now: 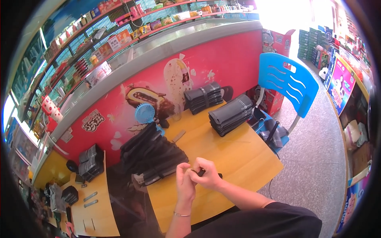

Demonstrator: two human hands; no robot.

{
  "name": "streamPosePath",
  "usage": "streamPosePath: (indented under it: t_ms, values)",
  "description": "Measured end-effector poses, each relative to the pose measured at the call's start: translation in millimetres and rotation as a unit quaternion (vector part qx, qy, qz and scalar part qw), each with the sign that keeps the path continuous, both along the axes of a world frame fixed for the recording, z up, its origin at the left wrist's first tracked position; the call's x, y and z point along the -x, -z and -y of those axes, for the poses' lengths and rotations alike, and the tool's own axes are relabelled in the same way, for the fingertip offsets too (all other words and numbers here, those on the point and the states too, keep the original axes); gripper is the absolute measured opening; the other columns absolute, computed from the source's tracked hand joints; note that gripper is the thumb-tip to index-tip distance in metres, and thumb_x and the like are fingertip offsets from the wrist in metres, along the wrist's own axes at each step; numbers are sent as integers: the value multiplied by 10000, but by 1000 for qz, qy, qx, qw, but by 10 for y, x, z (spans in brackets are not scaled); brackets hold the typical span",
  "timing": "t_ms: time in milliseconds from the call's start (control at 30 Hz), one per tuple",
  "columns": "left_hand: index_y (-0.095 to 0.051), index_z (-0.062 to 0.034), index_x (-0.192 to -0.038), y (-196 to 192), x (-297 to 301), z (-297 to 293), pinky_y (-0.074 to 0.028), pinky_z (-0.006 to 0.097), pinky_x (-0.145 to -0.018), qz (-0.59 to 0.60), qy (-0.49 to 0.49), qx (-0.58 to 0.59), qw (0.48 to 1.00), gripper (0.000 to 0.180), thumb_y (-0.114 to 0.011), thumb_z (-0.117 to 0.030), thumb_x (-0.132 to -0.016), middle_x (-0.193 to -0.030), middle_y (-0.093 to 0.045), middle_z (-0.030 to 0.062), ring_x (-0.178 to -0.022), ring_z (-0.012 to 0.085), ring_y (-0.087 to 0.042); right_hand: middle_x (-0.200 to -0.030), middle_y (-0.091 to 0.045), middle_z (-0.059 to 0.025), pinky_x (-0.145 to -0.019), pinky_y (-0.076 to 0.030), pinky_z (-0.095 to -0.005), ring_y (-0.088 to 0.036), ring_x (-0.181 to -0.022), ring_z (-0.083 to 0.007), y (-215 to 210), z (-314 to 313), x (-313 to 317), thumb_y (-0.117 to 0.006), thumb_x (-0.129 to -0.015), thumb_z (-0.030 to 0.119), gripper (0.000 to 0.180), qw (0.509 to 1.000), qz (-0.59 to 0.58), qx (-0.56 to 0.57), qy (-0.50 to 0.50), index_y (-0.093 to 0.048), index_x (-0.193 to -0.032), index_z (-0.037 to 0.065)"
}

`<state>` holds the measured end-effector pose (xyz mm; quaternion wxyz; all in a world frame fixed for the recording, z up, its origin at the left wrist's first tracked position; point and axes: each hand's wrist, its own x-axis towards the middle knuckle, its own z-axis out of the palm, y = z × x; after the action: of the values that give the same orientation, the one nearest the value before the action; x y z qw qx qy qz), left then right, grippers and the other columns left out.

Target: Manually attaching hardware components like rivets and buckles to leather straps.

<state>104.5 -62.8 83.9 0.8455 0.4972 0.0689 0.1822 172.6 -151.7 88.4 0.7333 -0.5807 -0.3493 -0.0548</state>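
Over the front of the yellow wooden table [254, 158], my two hands meet close together. My right hand [208, 174] is closed on a small black object [201, 172], whose kind is mostly hidden by the fingers. Against it, my left hand [185, 184] has its fingers curled in and pressed together; what they pinch does not show clearly. A fanned pile of black folded pieces [149, 146] lies just left of my hands. Toward the far right stands a stack of dark grey flat cases [230, 115], with a strapped bundle of similar cases [203, 97] behind it.
A blue handheld fan [145, 114], a clear cup [176, 113] and a small brown flat piece [178, 136] stand beyond the pile. A blue chair [287, 83] with dark items on its seat is at the right. Another table [99, 214] at the left holds more bundles [91, 162].
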Motion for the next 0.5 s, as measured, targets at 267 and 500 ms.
streamPosePath:
  t_ms: [267, 500]
  values:
    - [-433, -125, -1055, 231, -116, -189, -401, 172, -538, -32, -54, 19, 998, 132, -419, -82, -931, -720, -516, -14, -601, 46, -481, -566, -362, -26, -461, -280, -271, -345, -513, -120, -58, 73, -15, -650, -713, 14, 330, 992, 121, -30, -16, -341, -606, 58]
    - [-532, -139, -892, 421, 174, -706, -360, 181, -439, -103, -238, 54, 964, 114, -430, -160, -939, -671, -472, -27, -478, 53, -393, -551, -334, 18, -436, -250, -256, -304, -476, -102, -343, 461, -238, -533, -883, 208, 333, 956, -20, -276, -96, -352, -621, 113]
